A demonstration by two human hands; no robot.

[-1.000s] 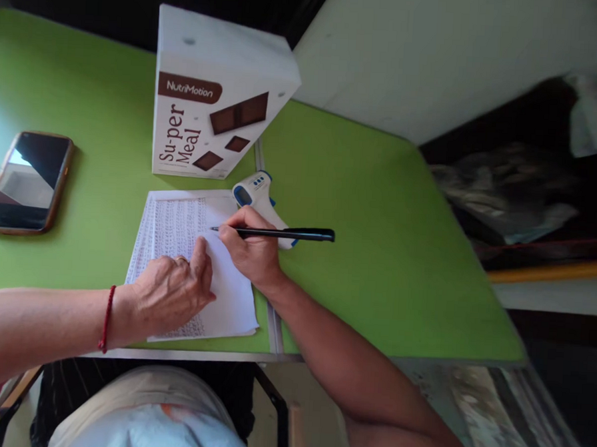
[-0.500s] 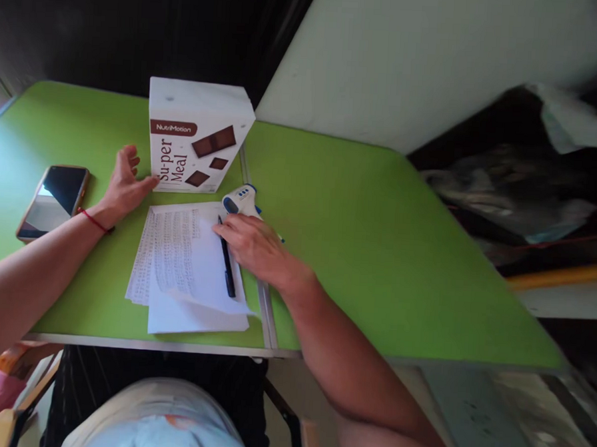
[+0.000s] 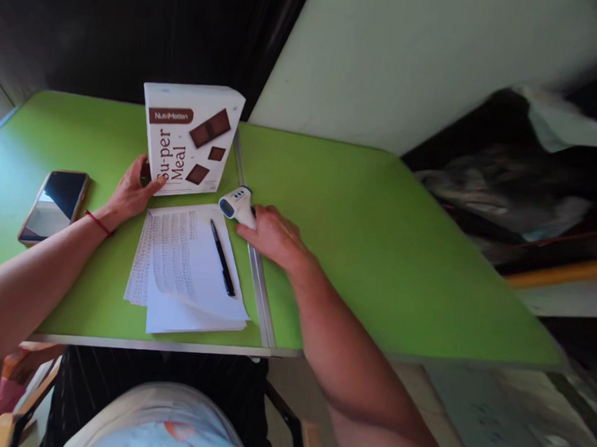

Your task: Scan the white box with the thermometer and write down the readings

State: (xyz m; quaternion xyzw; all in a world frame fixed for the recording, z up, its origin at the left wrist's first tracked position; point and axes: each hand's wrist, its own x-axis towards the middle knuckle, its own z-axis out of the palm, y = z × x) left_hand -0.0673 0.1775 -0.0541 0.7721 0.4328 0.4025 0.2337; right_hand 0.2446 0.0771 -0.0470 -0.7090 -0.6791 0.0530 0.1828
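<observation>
Presently, in the head view, the left grip [image 3: 131, 193] is pinching the lower left edge of the NutriMotion carton [image 3: 175, 156], thumb on its front face, fingers around the side; the carton is showing upright just beyond the papers [image 3: 138, 275]. The right grip [image 3: 276, 236] is holding the infrared thermometer [image 3: 237, 204] by its handle, near the papers' far right corner. Whether either item is lifted off the bench [image 3: 376, 267], one cannot tell. The pen [image 3: 221, 257] is lying unheld on the top sheet [image 3: 203, 265]. Writing is appearing partly done: dense script is covering the sheet's left side; its right side is showing blank.
</observation>
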